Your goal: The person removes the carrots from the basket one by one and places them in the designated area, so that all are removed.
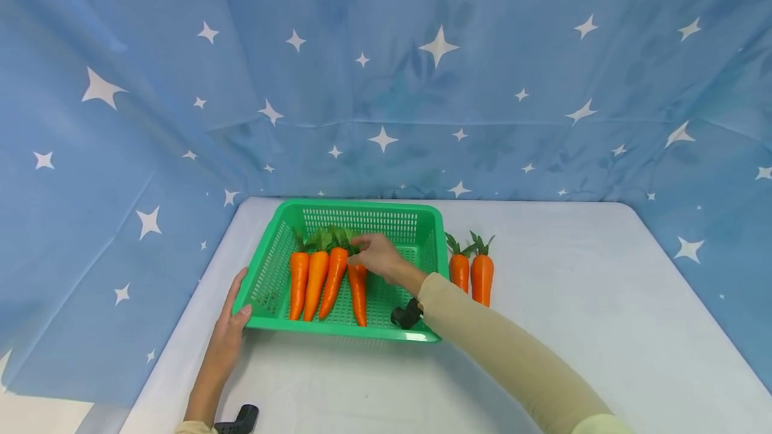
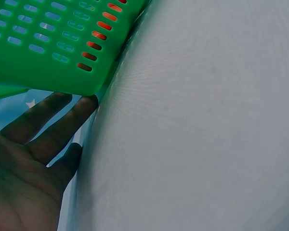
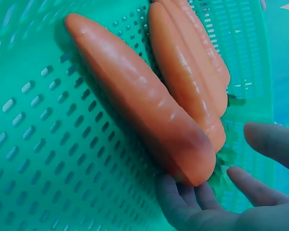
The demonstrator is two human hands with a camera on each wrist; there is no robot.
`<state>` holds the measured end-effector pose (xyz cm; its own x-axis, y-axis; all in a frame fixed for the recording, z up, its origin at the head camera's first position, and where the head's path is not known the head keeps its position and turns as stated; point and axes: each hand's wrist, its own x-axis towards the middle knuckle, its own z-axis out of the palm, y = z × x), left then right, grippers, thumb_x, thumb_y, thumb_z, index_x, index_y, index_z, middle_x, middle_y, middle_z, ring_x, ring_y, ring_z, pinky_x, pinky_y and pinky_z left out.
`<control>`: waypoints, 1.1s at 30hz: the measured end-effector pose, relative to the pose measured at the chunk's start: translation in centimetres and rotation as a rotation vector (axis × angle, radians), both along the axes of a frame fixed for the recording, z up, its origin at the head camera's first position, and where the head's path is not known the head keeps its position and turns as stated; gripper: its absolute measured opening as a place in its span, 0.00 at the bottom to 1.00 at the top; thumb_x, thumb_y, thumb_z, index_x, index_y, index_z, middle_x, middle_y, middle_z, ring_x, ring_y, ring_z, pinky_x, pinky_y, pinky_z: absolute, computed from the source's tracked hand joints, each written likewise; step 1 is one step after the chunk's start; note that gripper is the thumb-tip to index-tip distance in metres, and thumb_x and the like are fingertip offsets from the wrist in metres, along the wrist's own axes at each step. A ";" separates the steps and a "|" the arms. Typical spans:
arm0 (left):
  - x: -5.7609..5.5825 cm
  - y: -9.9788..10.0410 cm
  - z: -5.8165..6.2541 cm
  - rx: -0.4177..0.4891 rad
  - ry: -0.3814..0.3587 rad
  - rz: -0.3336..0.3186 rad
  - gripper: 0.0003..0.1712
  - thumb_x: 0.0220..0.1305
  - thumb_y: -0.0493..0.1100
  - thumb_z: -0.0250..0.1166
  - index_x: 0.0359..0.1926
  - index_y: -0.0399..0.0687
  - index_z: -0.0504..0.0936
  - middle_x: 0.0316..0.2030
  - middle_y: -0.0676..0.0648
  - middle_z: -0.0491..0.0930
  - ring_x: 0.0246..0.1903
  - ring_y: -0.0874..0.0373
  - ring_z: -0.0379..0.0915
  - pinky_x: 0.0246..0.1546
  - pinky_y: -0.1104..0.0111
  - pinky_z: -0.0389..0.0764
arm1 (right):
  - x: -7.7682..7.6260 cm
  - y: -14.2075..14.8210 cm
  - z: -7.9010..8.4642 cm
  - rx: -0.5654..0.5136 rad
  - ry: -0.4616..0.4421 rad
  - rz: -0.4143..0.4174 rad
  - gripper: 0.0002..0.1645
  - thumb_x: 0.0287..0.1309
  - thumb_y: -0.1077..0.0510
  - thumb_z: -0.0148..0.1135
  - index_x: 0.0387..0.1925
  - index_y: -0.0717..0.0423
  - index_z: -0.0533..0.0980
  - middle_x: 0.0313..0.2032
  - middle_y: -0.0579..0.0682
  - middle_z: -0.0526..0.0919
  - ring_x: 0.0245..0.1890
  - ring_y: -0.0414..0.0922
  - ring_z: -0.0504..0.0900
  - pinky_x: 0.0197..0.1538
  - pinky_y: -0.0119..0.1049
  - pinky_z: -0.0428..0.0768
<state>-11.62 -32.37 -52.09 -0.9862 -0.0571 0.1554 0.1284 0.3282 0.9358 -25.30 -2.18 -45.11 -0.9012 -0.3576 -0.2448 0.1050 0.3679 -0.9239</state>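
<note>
A green plastic basket (image 1: 356,335) with slotted walls sits on the white table. Several orange carrots lie inside it, side by side, leafy tops toward the back. My left hand (image 1: 231,323) holds the basket's front left corner, thumb over the rim; in the left wrist view several fingers (image 2: 62,130) extend straight against its underside. My right hand (image 1: 378,256) reaches into the basket above the rightmost carrot (image 1: 358,293). In the right wrist view that carrot's thick end (image 3: 195,163) rests by the lower fingers, while the other fingers (image 3: 260,187) are spread apart from it.
Two more carrots (image 1: 482,276) with green tops lie on the white table (image 1: 573,286), just right of the basket. A blue curtain (image 1: 386,86) with white stars hangs behind the table and around its sides. Black devices (image 1: 241,418) are worn on both wrists.
</note>
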 end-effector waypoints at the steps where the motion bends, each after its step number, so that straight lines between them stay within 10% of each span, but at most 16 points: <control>1: 0.0 0.0 0.0 0.002 -0.002 0.000 0.37 0.83 0.49 0.44 0.88 0.65 0.48 0.86 0.49 0.42 0.82 0.42 0.35 0.73 0.35 0.41 | 0.0 0.0 -0.1 0.005 -0.003 0.004 0.30 0.69 0.64 0.70 0.70 0.62 0.77 0.69 0.66 0.75 0.67 0.63 0.75 0.63 0.57 0.78; 33: 0.1 0.1 0.2 0.021 -0.005 -0.004 0.38 0.83 0.50 0.44 0.88 0.65 0.48 0.86 0.49 0.41 0.82 0.41 0.34 0.73 0.33 0.40 | 0.0 -0.2 -0.9 0.095 0.038 0.090 0.29 0.66 0.73 0.66 0.68 0.64 0.79 0.66 0.66 0.79 0.57 0.59 0.83 0.52 0.47 0.86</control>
